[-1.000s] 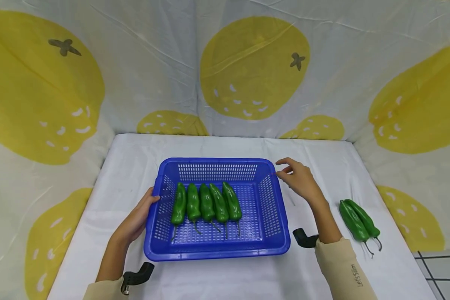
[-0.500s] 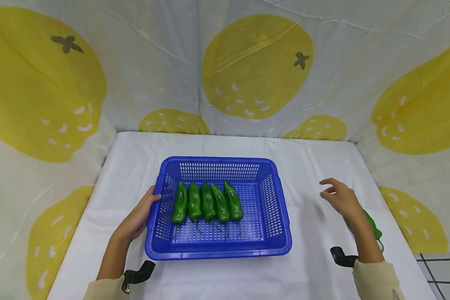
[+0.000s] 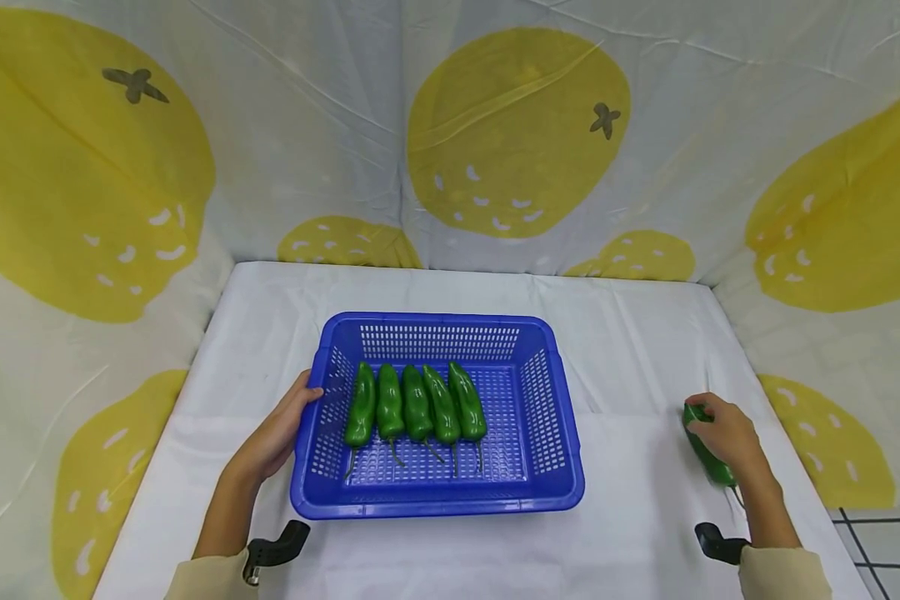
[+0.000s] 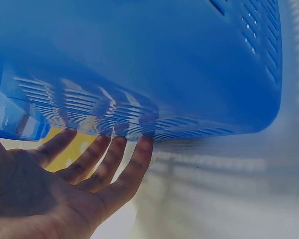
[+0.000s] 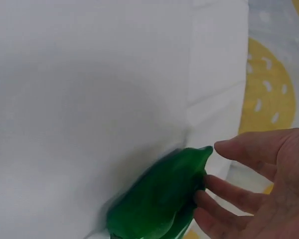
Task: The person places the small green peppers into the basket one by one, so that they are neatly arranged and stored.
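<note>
A blue plastic basket with slotted walls sits mid-table, holding several green peppers side by side, stems toward me. My left hand holds its left side, thumb over the rim; the left wrist view shows the fingers against the outer wall. At the right, my right hand is over a loose green pepper. In the right wrist view, fingertips touch the pepper from the side, with one digit just short of its pointed tip. Another pepper's edge shows beneath; the hand hides most of it.
White cloth covers the table. A curtain printed with yellow fruit stands around the back and sides. Tiled floor shows at the lower right.
My right hand has moved right and toward me, from beside the basket's right rim to the two loose peppers. The left hand and the basket have stayed in place.
</note>
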A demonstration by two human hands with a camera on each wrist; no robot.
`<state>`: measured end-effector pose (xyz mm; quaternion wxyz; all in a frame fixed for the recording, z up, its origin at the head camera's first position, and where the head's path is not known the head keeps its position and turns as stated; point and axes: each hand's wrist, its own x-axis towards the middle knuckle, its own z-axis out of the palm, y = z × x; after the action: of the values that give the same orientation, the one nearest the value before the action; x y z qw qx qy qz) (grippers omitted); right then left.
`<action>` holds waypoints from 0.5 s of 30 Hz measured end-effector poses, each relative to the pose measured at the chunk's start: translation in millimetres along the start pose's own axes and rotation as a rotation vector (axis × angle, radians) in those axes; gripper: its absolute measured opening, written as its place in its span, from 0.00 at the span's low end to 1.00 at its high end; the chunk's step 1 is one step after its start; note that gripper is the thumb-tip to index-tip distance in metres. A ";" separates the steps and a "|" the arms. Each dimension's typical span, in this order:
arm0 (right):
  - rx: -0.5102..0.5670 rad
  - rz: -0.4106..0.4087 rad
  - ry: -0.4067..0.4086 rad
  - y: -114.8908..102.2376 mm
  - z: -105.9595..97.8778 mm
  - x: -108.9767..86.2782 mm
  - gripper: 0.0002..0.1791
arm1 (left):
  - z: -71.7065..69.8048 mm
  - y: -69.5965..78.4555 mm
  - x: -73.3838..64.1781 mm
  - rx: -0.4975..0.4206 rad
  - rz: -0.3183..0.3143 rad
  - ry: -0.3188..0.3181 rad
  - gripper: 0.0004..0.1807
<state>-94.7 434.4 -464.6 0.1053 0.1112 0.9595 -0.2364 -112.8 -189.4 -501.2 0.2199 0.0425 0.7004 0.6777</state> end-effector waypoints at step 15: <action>0.000 0.087 -0.058 20.9 6.2 3.1 0.28 | -0.7 0.1 0.2 -0.004 0.003 -0.005 0.33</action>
<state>-91.2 450.0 -479.7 0.1432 0.1461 0.9503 -0.2348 -113.2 -190.0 -501.2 0.2205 0.0447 0.6983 0.6795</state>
